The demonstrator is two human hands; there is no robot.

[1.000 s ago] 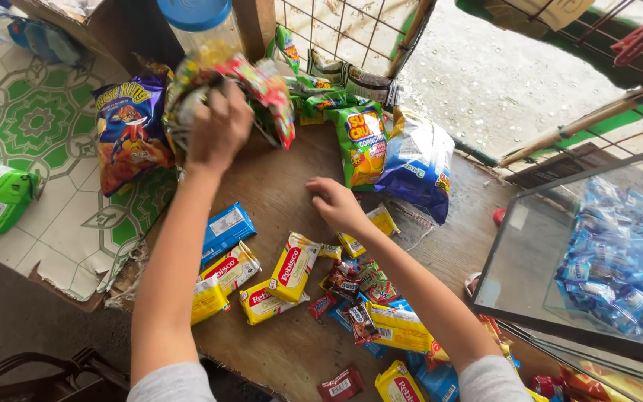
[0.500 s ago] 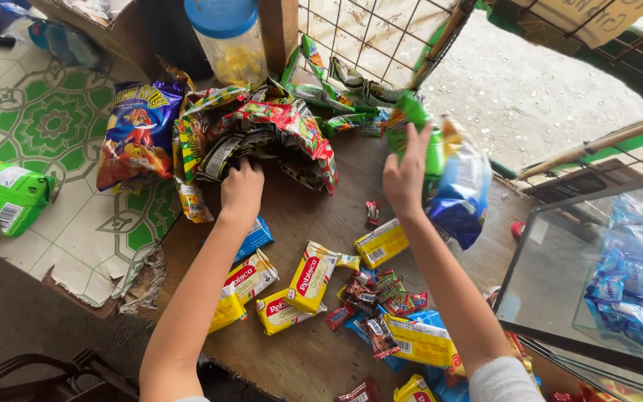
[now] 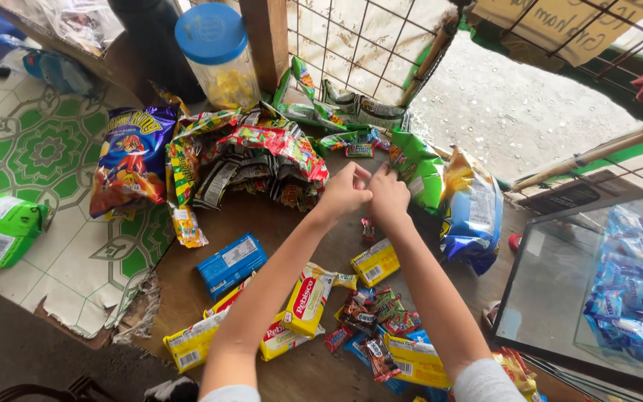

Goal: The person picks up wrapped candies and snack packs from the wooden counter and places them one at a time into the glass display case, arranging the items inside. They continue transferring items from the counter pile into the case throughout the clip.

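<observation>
Crinkled foil snack packets [image 3: 262, 160] beside left hand [image 3: 345, 192] and right hand [image 3: 388, 197], both clenched together, contents hidden.

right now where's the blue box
In the head view the blue box lies flat on the wooden counter, left of the left hand's forearm, just above the yellow biscuit packs.

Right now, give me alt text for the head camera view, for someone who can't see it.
Left hand and right hand meet, fingers together, above a wooden counter strewn with snack packets; whether they pinch anything is unclear. A blue-lidded plastic jar stands behind, by a wire mesh.
</observation>
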